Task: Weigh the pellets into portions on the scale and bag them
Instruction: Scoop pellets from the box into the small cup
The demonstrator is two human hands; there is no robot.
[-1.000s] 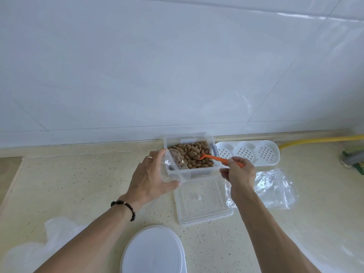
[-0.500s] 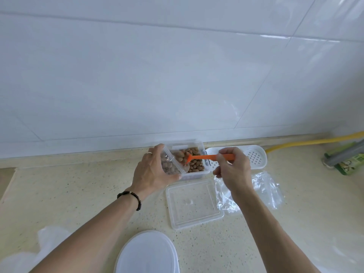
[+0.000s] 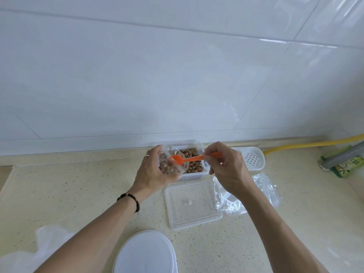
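At frame centre, left hand is gripping a clear bag of pellets while right hand is pinching an orange spoon over it

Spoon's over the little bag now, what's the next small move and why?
Probably tip the orange spoon so its load drops into the small clear bag. The right hand pinches the handle, the bowl sits at the bag's mouth, and the left hand holds the bag open beside the pellet container.
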